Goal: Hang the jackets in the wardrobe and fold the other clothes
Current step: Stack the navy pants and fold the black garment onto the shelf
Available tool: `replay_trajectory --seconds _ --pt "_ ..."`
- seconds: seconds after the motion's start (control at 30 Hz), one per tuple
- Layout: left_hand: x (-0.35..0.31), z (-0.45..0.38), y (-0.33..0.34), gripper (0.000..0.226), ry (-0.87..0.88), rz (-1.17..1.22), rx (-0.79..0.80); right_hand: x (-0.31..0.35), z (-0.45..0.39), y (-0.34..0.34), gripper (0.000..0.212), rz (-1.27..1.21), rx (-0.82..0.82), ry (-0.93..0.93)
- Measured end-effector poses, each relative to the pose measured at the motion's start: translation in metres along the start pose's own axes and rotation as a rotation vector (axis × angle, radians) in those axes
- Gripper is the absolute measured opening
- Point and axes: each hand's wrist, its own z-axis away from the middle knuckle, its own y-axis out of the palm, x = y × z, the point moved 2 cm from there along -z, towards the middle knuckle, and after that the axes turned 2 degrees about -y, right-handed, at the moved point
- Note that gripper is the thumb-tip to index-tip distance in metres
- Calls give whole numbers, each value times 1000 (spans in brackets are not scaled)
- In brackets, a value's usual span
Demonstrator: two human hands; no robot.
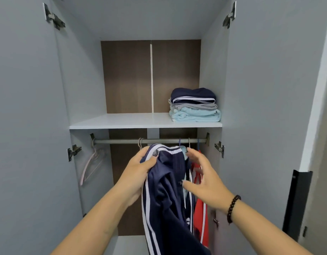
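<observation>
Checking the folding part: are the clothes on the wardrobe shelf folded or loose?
Folded. The clothes sit in a neat stack at the right end of the shelf.

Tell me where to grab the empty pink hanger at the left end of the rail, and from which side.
Grip the pink hanger by its neck just under the hook, coming from the front right. It hangs tilted close to the left wall, so that side is shut off, and the neck lifts straight off the rail.

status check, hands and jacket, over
Left hand grips navy jacket below rail. Right hand open beside it. Red garment hangs close right.
</observation>
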Motion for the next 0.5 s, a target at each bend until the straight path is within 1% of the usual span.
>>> replay_trajectory --seconds 0.03,0.07,0.1,0.17,0.2,0.27,0.3,0.37,0.4,0.43,0.47,0.5 --pt "-1 -1 4 25 9 37 24 -8 2 1 82 -44 87 52" --pt "-2 0 8 22 26 76 42 -16 4 3 83 -108 169 81" --pt "-5 1 12 21 46 101 52 -22 7 8 78 -178 239 105" --pt "-10 2 17 25 87 109 56 -30 16 20 61 -299 326 164" --pt "-13 2 19 27 98 104 55 -33 19 26 49 -352 334 197" --pt "-17 3 17 25 101 97 55 -38 21 33 29 -422 278 269" --pt "-19 3 13 20 101 67 30 -38 19 32 24 -445 213 298" --pt "-25 4 0 10 146 -125 -85 -34 8 23 17 -465 62 310" --pt "-28 4 -7 22 161 -258 -120 -29 1 17 15 -429 23 290" --pt "-29 4 -13 44 155 -380 -99 -23 -6 11 14 -345 21 239" --pt "-29 4 -15 67 131 -486 -19 -17 -14 6 14 -212 55 168" --pt "-27 5 -14 84 96 -588 87 -9 -20 3 21 -56 109 92"
